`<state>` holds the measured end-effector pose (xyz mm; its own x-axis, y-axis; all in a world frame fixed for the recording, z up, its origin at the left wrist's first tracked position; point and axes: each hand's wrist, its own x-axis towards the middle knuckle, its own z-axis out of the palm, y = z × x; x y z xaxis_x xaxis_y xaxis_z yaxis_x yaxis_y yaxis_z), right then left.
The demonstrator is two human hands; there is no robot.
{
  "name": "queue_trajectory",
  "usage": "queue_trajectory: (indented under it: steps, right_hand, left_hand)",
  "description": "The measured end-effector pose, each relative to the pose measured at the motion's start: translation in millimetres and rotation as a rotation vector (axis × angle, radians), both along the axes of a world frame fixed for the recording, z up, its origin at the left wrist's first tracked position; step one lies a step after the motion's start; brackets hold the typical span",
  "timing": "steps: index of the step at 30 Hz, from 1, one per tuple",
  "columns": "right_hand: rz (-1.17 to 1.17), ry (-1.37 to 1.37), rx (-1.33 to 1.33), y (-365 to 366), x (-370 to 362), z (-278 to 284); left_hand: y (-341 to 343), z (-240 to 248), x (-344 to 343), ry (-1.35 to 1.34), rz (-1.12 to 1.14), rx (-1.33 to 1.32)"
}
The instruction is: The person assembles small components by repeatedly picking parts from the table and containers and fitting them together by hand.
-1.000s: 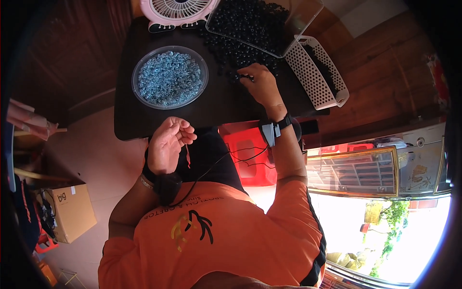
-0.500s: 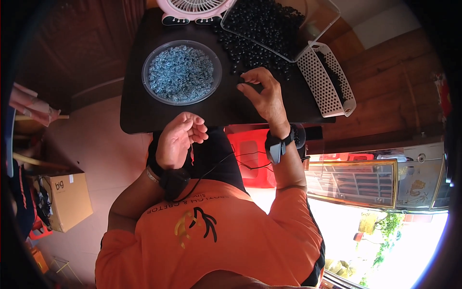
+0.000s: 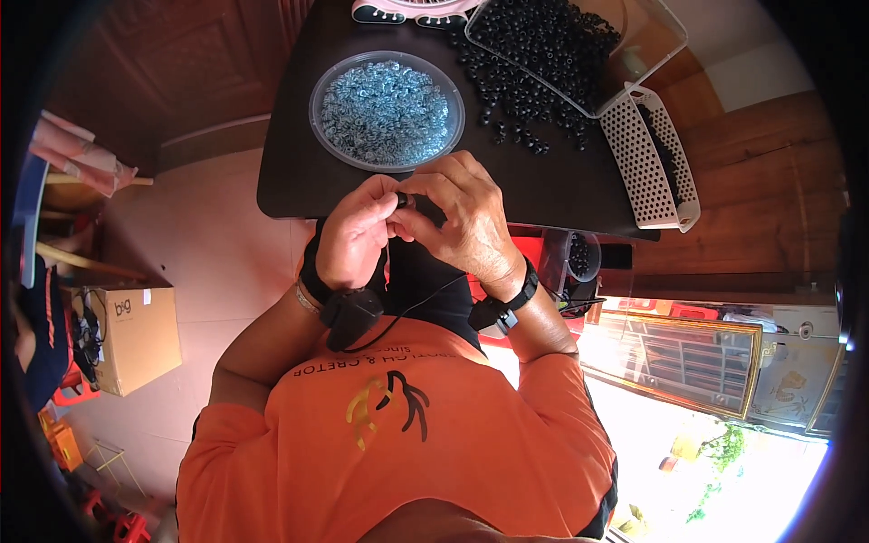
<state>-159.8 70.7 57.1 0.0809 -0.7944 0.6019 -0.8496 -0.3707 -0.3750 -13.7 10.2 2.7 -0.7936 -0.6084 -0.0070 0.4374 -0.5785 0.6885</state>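
My left hand point(image 3: 355, 237) and my right hand point(image 3: 466, 217) meet just off the table's near edge, fingertips together. Pinched between them is a small black plastic part point(image 3: 403, 200), partly covered by the fingers. Just beyond the hands stands a round clear tub point(image 3: 315, 118) heaped with small translucent blue pieces point(image 3: 385, 109). Loose black parts point(image 3: 534, 77) of a similar look spread over the far right of the table, some inside a clear plastic bin point(image 3: 672, 56) and some spilling in front of it.
A white perforated basket point(image 3: 638, 167) with black parts lines the table's right edge. At the far edge shows the base of a pink fan point(image 3: 416, 11). Below the table on the right is a clear container of black parts point(image 3: 581, 256). A cardboard box point(image 3: 140, 339) stands at left.
My right hand has come back from beside the black pile to my left hand, bringing a black part. The left hand's fingers now meet it. The view has shifted slightly.
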Motion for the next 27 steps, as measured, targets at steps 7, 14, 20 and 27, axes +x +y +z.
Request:
queue_trajectory:
  steps: [7, 14, 20, 27]
  right_hand:
    - [0.068, -0.183, 0.048, -5, 12, -8]
    - [0.082, -0.121, 0.008, -11, 18, -9]
    - [0.081, -0.146, 0.02, -14, 17, -11]
    - [0.109, -0.141, 0.139, -36, 1, 4]
  left_hand:
    - [-7, -5, 13, 0.107, -0.054, 0.069]
    - [-9, -7, 17, 0.081, -0.052, 0.083]
    - [-11, -15, 19, 0.123, -0.051, 0.099]
    - [-14, -14, 26, 0.07, -0.001, 0.048]
